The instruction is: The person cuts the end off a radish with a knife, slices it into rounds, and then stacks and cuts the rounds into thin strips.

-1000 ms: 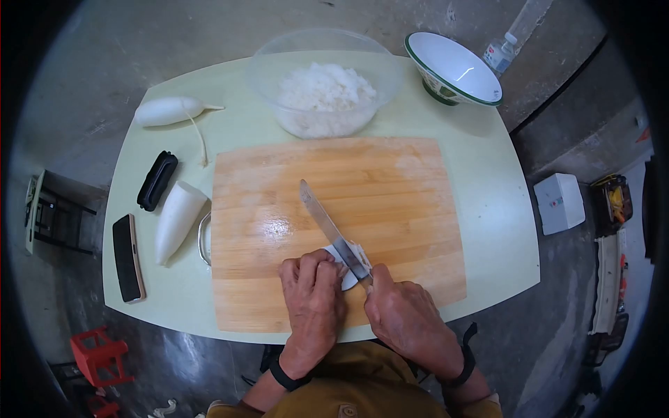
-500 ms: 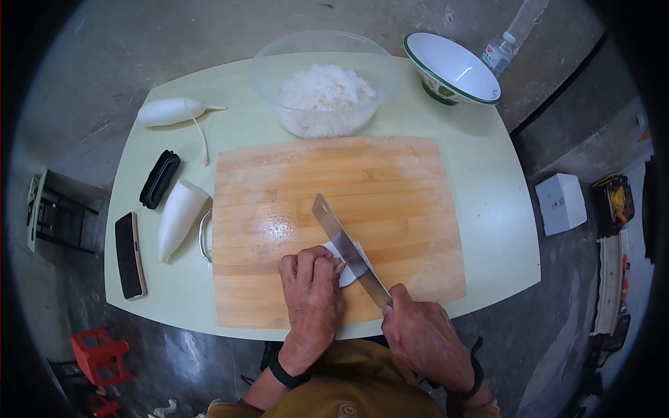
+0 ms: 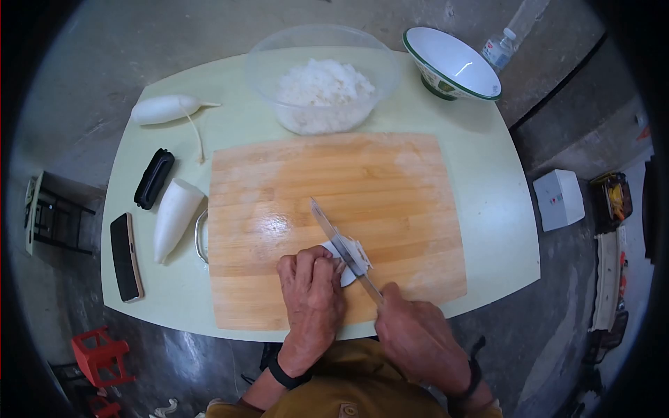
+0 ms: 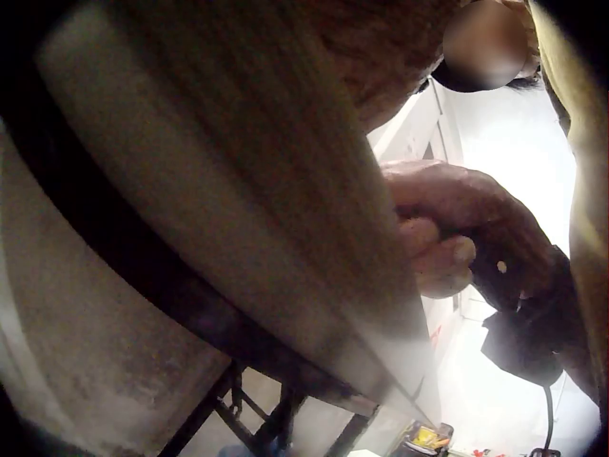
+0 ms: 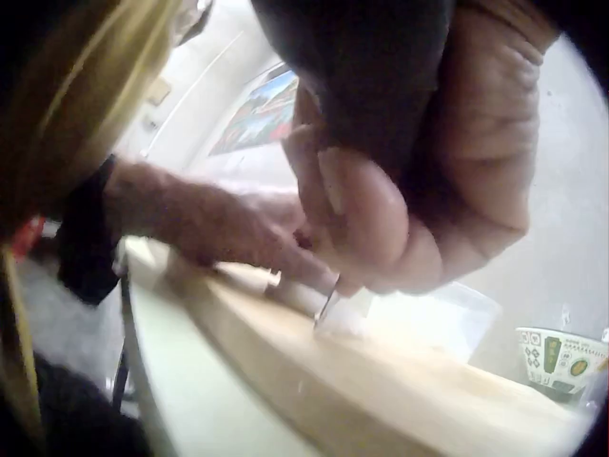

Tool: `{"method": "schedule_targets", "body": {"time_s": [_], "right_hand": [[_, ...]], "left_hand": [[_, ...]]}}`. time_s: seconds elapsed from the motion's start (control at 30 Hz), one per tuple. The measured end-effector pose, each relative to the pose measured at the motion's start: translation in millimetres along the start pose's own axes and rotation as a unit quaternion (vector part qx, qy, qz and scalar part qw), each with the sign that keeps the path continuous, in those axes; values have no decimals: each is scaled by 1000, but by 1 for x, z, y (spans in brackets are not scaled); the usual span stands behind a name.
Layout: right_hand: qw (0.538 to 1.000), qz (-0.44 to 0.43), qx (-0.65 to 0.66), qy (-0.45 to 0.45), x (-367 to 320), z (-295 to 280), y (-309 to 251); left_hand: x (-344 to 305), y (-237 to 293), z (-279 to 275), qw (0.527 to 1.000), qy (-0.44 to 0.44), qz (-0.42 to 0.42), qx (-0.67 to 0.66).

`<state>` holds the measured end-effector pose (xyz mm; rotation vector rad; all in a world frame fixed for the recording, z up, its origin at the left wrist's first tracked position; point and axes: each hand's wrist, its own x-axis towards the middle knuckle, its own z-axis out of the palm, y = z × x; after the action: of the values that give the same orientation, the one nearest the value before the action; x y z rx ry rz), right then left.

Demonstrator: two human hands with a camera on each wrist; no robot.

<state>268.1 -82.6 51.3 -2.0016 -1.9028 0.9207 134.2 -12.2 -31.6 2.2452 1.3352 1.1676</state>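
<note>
Near the front of the wooden board [image 3: 279, 202], the left hand [image 3: 311, 296] holds down a piece of white radish [image 3: 348, 277] with bent fingers. The right hand [image 3: 421, 338] grips the handle of a knife [image 3: 337, 239], whose blade lies across the radish piece beside the left fingertips. Thin white strips [image 3: 359, 252] lie against the blade's right side. In the right wrist view the right hand [image 5: 409, 181] is curled round the handle, with the left hand [image 5: 214, 224] beyond it. Radish and knife do not show clearly in the left wrist view.
Behind the board stand a clear bowl [image 3: 324, 122] of white shreds and a green-rimmed bowl [image 3: 453, 64]. To the left lie a whole radish [image 3: 164, 110], a cut radish [image 3: 177, 219], a black object [image 3: 154, 179] and a phone [image 3: 125, 258]. A bottle [image 3: 498, 50] is at the back right.
The knife first slid back toward the person, then forward and left again, its blade now turned more edge-on. More strips show at its right. The left hand has barely moved.
</note>
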Motion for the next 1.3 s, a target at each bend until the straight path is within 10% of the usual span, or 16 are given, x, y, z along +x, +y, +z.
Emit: {"method": "schedule_targets", "body": {"time_s": [1.3], "right_hand": [[991,-90,30,97,23,11,8]], "left_hand": [[-6,-5,-7,997,3,-37,-65]]}}
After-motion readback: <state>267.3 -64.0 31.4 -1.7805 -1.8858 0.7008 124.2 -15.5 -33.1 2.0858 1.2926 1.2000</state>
